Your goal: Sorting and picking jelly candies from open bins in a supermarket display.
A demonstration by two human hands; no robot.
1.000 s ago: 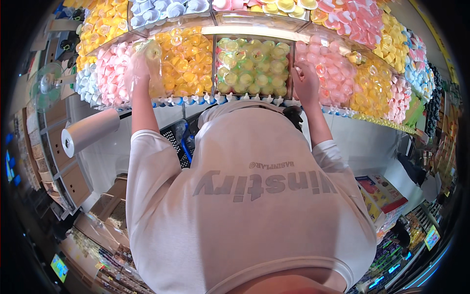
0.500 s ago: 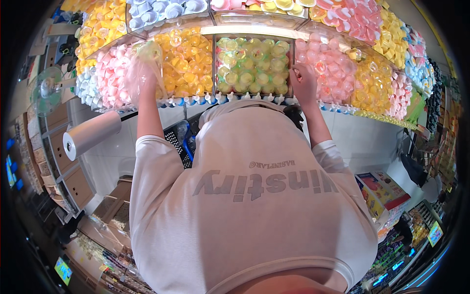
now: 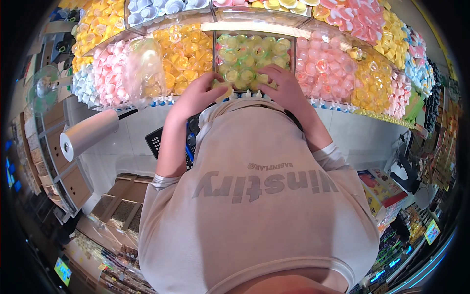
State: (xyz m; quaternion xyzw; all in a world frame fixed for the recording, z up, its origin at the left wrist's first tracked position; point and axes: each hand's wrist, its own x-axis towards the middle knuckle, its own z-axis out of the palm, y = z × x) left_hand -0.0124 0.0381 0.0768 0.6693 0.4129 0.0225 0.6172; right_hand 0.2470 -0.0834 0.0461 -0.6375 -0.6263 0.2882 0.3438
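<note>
Both my hands are at the near edge of a clear bin of green jelly cups (image 3: 249,51). My left hand (image 3: 198,97) is at the bin's left front corner, its fingers and thumb curled round a pale yellow-green jelly cup (image 3: 224,88). From the right, my right hand (image 3: 286,88) reaches in with bent fingers, and a similar cup shows between its thumb and fingers. A clear plastic bag (image 3: 144,68) lies over the pink and orange cups to the left, with neither hand on it.
Orange cups (image 3: 183,56) fill the neighbouring left bin, pink cups (image 3: 325,63) the right one. More bins rise behind. A plastic roll (image 3: 90,134) juts out at left. Below the bins, a black basket (image 3: 155,142) shows beside my left forearm. A small fan (image 3: 44,90) stands far left.
My left hand has left the plastic bag and come right to the green bin. My right hand has moved left from the bin's right side, so both hands are now close together.
</note>
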